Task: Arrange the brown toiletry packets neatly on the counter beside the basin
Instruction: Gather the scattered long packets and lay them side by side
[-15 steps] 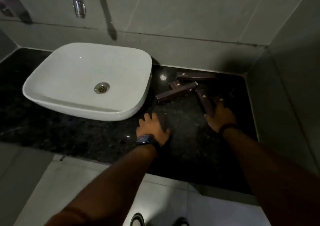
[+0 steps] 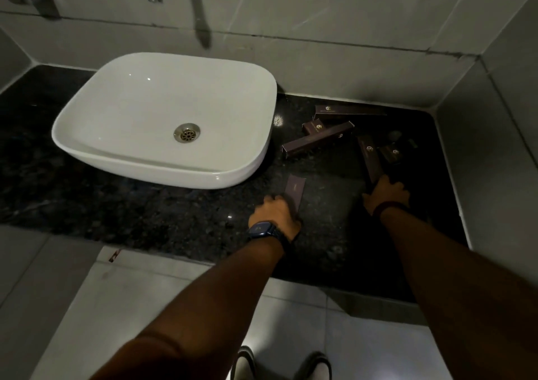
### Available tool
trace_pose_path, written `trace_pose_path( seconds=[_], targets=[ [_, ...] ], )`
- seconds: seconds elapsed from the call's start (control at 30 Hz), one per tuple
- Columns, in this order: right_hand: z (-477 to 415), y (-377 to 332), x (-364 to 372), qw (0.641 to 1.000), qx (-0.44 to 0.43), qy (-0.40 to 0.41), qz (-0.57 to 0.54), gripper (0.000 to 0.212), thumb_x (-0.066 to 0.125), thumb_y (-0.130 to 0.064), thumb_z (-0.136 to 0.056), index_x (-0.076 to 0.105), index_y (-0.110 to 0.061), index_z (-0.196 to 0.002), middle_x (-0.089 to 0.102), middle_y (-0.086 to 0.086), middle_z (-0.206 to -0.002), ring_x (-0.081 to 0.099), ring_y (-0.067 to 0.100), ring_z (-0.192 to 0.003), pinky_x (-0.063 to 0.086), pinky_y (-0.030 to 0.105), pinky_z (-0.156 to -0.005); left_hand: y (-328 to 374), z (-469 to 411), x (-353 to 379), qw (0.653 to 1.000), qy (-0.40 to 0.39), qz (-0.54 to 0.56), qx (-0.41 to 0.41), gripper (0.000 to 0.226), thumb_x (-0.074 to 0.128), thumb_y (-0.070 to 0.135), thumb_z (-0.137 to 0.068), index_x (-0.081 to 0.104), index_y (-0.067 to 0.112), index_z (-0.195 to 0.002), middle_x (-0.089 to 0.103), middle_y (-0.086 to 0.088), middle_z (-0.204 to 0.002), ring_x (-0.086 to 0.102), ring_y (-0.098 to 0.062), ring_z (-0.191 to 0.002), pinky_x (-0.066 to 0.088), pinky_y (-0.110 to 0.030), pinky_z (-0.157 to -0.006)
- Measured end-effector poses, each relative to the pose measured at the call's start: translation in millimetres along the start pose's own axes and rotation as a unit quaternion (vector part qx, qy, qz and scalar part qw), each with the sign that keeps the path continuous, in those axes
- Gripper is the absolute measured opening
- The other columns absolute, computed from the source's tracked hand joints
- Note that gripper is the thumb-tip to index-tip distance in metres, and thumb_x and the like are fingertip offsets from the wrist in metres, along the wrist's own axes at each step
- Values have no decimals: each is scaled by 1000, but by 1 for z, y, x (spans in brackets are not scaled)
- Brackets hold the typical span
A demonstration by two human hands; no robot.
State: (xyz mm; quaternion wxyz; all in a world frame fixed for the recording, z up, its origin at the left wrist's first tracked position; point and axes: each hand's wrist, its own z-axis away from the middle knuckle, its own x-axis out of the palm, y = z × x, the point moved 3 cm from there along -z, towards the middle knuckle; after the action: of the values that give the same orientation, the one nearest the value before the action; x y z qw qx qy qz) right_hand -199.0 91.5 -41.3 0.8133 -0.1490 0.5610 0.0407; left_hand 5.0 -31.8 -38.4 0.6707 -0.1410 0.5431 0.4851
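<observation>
Since half a second ago, the flat packet (image 2: 295,189) under the left hand (image 2: 275,215) shows more of its length, now poking out at about 1 o'clock from fingers closed on its near end. The right hand (image 2: 385,193), further right on the black counter (image 2: 145,204), closes on the near end of a long packet (image 2: 370,158) pointing to 12 o'clock. Beyond, at 1 o'clock by the basin (image 2: 163,117), the other packets (image 2: 320,137) lie crossed in a loose heap near the back wall. Dragging the long packet could nudge the small one touching it and scatter the heap further.
</observation>
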Motion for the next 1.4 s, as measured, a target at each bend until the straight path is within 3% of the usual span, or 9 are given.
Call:
trace_pose_path(
  seconds=[0.2,0.4,0.57,0.73,0.83,0.97,1.1,1.23,1.4],
  targets=[
    [34,-6,14,999,-13,-27,-44,79,73,-24,-77,31,-11,-142,40,27,-136,46,46,-122,45,49,-100,9,3,4,980,-23,-137,142,49,63,33,-78,50,18,-123,47,-11,-127,43,-38,-114,35,-53,-94],
    [84,13,36,998,-37,-56,-8,92,72,-35,-73,21,-10,-145,38,24,-137,44,45,-123,43,46,-99,3,3,1,950,-21,-216,224,57,63,23,-77,45,25,-131,38,-12,-135,34,-35,-123,27,-55,-104],
    [82,16,27,999,-32,4,-23,85,63,-48,-78,26,-7,-143,39,25,-137,41,45,-123,40,48,-101,-13,19,0,977,150,-107,107,64,59,52,-66,48,17,-118,46,-14,-122,43,-36,-107,39,-47,-87],
    [65,1,24,997,-34,-47,-44,73,67,-43,-78,42,-3,-134,46,25,-136,49,40,-124,43,42,-102,-4,26,17,974,84,116,-173,111,57,81,-53,23,14,-134,37,-19,-135,42,-43,-115,41,-49,-90],
    [67,-7,26,996,-39,-59,-58,60,71,-38,-75,54,-4,-122,58,21,-129,57,36,-117,48,37,-94,12,23,23,973,74,124,-178,107,67,70,-55,20,15,-134,36,-17,-133,43,-42,-114,42,-48,-90],
    [77,-6,33,995,-48,-56,-70,64,76,-38,-68,53,-11,-122,62,17,-124,61,35,-113,51,37,-89,19,17,23,977,22,143,-158,102,75,47,-63,10,22,-138,34,-16,-133,42,-43,-116,43,-49,-90],
    [84,-5,39,993,-63,-47,-84,65,78,-40,-64,52,-13,-116,65,16,-116,65,34,-105,54,36,-82,18,16,19,980,9,139,-144,90,74,33,-67,15,24,-134,35,-18,-131,41,-44,-116,44,-50,-89],
    [81,-4,36,993,-70,-63,-72,68,75,-48,-65,48,-17,-118,66,14,-115,65,35,-105,54,39,-84,24,12,13,983,-12,104,-148,90,76,32,-67,17,22,-134,36,-17,-132,39,-43,-120,43,-51,-91],
    [64,4,3,992,-87,-35,-84,79,63,-60,-71,44,-15,-132,66,18,-118,64,37,-108,53,40,-87,50,8,-17,988,42,69,-129,86,73,48,-66,27,19,-132,38,-15,-132,40,-41,-119,43,-49,-92]
  ],
)
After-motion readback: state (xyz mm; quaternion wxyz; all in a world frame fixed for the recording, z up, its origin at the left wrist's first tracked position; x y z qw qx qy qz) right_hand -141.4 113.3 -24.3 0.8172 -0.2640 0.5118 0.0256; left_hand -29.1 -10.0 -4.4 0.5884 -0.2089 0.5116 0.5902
